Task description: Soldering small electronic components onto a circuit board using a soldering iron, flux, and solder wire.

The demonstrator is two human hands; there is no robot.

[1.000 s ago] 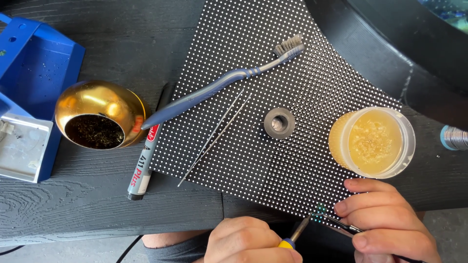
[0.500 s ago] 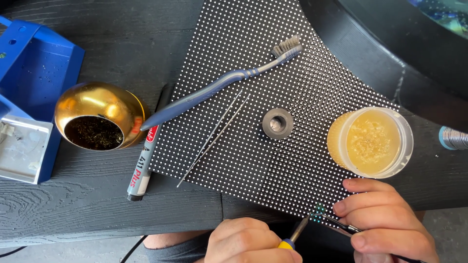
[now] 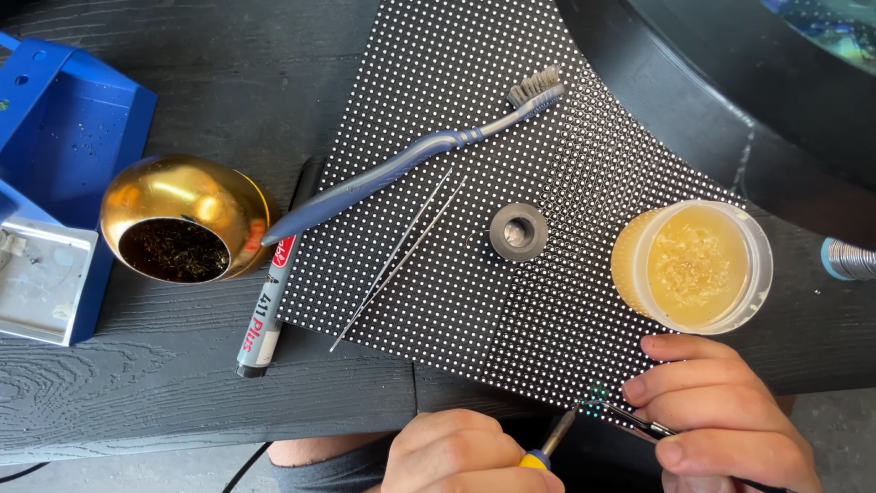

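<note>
From the head camera, the left hand (image 3: 465,454) is closed around a yellow-handled iron (image 3: 550,441), whose metal tip points up and right to the near corner of the dotted panel (image 3: 511,128). The right hand (image 3: 725,415) pinches thin black tweezers (image 3: 630,418) between thumb and fingers; their tip meets the same corner, just beside the iron's tip, where a small greenish spot shows. The panel lies on a dark wooden table (image 3: 137,393), its near corner hanging over the edge. On the panel rest a blue toothbrush (image 3: 411,166), bristles up and to the right, a second pair of slim steel tweezers (image 3: 397,257) lying diagonally, and a small grey ring (image 3: 518,232). A round tub of yellow paste (image 3: 693,265) stands at the panel's right edge, just above the right hand's fingers. Left of the panel lies a marker (image 3: 266,306), touching a gold bowl (image 3: 182,215) holding dark wool. A blue stand (image 3: 64,137) fills the far left.
</note>
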